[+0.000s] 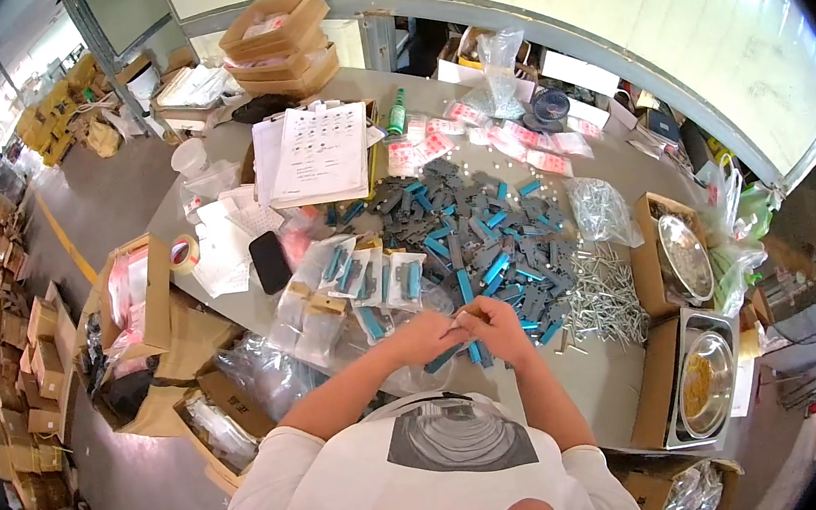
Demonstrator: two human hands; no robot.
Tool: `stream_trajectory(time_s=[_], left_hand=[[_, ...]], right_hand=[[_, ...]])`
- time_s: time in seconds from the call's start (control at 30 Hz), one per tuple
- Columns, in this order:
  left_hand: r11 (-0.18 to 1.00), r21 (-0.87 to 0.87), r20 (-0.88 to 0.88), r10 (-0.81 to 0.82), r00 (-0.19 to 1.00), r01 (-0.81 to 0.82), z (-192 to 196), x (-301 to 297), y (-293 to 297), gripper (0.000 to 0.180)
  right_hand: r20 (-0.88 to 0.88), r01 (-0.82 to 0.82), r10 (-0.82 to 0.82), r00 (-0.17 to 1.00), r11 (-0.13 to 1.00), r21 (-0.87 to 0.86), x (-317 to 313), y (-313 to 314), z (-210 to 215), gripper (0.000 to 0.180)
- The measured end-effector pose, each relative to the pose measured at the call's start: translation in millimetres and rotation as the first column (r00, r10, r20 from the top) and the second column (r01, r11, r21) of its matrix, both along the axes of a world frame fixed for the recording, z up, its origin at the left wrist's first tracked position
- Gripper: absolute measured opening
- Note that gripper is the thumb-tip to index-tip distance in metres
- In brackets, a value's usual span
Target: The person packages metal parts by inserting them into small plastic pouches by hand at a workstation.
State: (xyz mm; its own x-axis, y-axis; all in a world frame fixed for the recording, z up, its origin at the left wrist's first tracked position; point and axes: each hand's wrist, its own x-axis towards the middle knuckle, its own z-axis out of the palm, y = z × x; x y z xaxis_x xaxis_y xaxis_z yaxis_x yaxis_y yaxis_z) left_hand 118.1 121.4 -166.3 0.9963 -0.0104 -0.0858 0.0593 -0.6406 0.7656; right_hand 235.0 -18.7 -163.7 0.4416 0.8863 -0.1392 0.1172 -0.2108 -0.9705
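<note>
left hand (425, 337) beside right hand (497, 327); printed sheet (321, 152) lies beyond

The desk (594, 387) looks smooth and matt. Across its middle lie dull plastic pieces (533, 293); toward its right edge, shiny metal screws (616, 300) and a crinkled, glossy clear plastic bag (604, 210). At that edge, a polished metal bowl (727, 375) adjoins matt brown cardboard (657, 388). Toward the far left corner, smooth paper sheets (321, 154). By the near edge, a soft matt cloth shirt (339, 485).

Two hands (427, 336), one phone (270, 263), one green bottle (397, 115), two round metal bowls (726, 398)
</note>
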Motion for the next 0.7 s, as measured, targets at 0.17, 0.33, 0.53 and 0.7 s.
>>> stream_trajectory(time_s=[0.17,0.33,0.53,0.7], left_hand=[[0.95,0.307,-0.062,0.072,0.995,-0.05,2,0,-24,0.033],[0.875,0.455,0.374,-0.018,0.927,-0.166,-35,17,-48,0.031],[0.65,-0.583,-0.313,0.374,0.873,-0.488,-61,45,-24,0.037],[-0.331,-0.806,-0.556,0.137,0.82,-0.491,-45,53,-13,0.033]], right_hand=[[0.388,0.129,-0.146,0.91,0.989,0.07,-14,-1,6,0.022],[-0.195,0.575,-0.552,0.811,0.813,0.093,5,6,-51,0.024],[-0.852,0.851,-0.47,0.231,0.521,-0.057,38,16,-77,0.017],[-0.839,0.861,-0.481,0.252,0.508,-0.033,58,35,-76,0.016]])
